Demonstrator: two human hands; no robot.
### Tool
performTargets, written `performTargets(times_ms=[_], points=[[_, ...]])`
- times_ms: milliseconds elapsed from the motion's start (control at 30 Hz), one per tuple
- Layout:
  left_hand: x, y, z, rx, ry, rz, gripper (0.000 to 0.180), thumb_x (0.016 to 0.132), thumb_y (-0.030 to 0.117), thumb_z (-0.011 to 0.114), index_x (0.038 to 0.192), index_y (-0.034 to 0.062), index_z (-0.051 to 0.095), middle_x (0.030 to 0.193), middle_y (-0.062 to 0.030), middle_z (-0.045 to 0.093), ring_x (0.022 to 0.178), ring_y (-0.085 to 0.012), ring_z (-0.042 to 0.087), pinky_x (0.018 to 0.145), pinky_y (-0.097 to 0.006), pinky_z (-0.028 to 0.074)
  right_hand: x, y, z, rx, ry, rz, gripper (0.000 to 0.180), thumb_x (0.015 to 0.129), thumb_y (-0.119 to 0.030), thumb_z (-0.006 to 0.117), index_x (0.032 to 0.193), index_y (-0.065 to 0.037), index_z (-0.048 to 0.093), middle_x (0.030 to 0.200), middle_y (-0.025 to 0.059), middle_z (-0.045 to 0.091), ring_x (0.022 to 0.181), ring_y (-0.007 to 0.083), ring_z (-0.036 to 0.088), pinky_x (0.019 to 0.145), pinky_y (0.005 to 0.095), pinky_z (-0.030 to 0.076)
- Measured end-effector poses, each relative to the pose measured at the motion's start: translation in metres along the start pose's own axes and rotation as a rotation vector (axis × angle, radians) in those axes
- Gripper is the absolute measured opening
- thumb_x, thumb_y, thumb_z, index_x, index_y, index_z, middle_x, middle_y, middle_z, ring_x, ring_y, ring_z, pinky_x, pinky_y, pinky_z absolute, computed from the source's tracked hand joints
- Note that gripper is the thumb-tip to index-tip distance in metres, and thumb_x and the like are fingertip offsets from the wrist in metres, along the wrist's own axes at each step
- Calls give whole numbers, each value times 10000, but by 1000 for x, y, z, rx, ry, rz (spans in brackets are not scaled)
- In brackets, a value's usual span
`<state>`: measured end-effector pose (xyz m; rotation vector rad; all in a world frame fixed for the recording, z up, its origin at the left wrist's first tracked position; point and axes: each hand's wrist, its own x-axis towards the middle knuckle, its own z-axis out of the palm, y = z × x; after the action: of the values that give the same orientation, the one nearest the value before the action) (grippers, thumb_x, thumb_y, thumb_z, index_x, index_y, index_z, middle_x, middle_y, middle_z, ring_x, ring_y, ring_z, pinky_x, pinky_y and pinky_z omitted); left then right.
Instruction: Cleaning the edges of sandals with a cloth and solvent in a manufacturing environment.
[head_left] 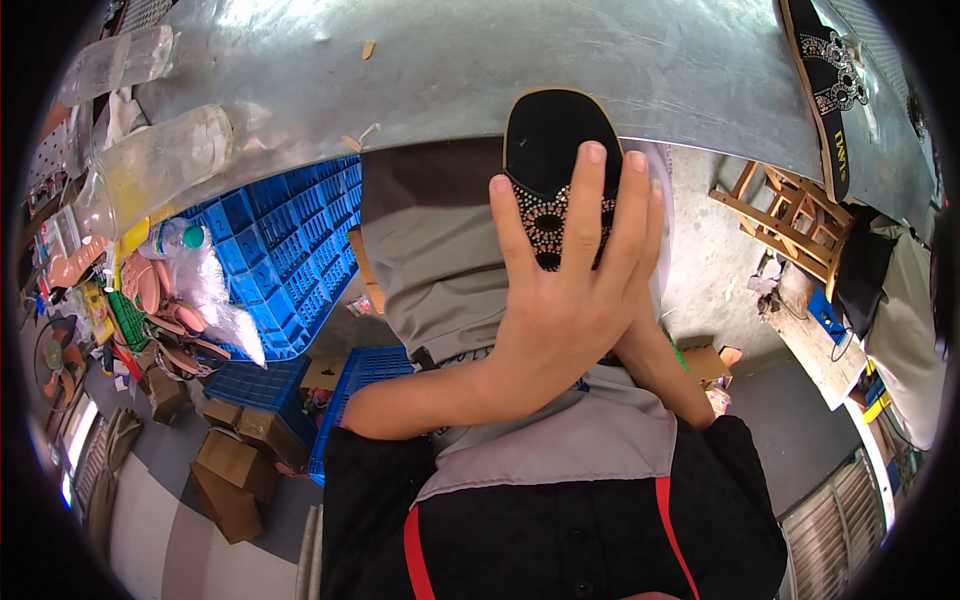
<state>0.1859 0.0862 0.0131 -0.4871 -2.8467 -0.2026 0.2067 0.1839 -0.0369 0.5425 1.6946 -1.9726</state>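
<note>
The left hand [560, 300] lies flat over a black sole [556, 165], fingers [585, 200] spread across its beaded strap, pressing it down; the grip is closed on the sole from above. The right hand [645, 250] sits behind and under it, mostly hidden, only finger edges showing at the sole's right side, so I cannot tell how its grip stands, though it seems to back the sole from beneath. Pressing from both sides like this probably seats the strap against the sole. The sole is held in mid-air just near the edge of the metal worktop [450, 70], over the person's lap.

Counts: one sole in hand, and one more black sandal [825, 80] with a jewelled strap lying on the worktop at far right. Two clear plastic bottles [160, 160] lie on the worktop at far left. Blue crates [290, 250] stand on the floor to the left, at least three, beside several cardboard boxes [235, 470]. One wooden stool [790, 215] stands on the right.
</note>
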Motion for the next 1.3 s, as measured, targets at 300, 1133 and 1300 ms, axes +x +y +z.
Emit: performTargets(times_ms=[300,1133,1300], points=[[10,14,13,59,-100,131,537,950,261,569,1452,71,587,1585,-191,472,1407,-521,491,1148,-653,421,0,-33,42,-612,367,-342,409,927,-20,589,1331,-29,655,1415,90,649,1338,227,571,1079,341,480],[107,-14,-34,55,-452,534,421,815,164,716,1216,41,755,1213,-151,691,1239,-343,622,1088,-492,466,13,-63,3,42,186,123,317,1048,-122,549,1343,-27,612,1281,43,662,1101,156,638,849,286,504],[152,-111,50,-267,157,954,69,821,136,678,879,126,642,1017,-26,644,1078,-231,675,845,-331,600,19,-19,-25,129,-159,116,209,997,-68,593,1174,7,674,958,77,724,858,130,661,798,256,523]])
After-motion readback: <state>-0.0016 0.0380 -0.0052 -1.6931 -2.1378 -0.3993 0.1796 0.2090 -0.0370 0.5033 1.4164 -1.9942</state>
